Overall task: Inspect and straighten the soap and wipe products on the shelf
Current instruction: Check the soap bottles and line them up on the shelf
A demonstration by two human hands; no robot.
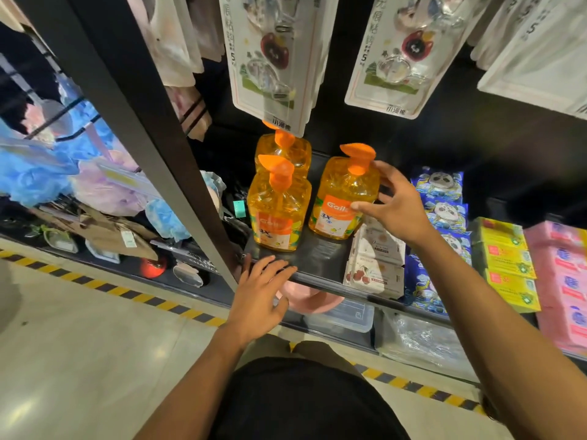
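Observation:
Three orange pump bottles of soap stand on the black shelf (320, 260). The right bottle (341, 198) is held by my right hand (397, 206), thumb on its label and fingers round its far side. The front left bottle (278, 211) stands in front of a rear bottle (286, 150). My left hand (260, 293) rests with straight fingers on the shelf's front edge, just below the front left bottle. White wipe packs (374, 262), blue panda wipe packs (444, 211), yellow soap boxes (505, 262) and pink packs (568, 281) lie to the right.
Blister cards of hooks (270, 58) hang above the bottles. A black upright post (152, 131) stands left of the shelf, with bath sponges (38, 166) beyond it. A pink basin (311, 301) and clear tubs (346, 315) sit on the shelf below. Yellow-black tape (127, 293) marks the floor.

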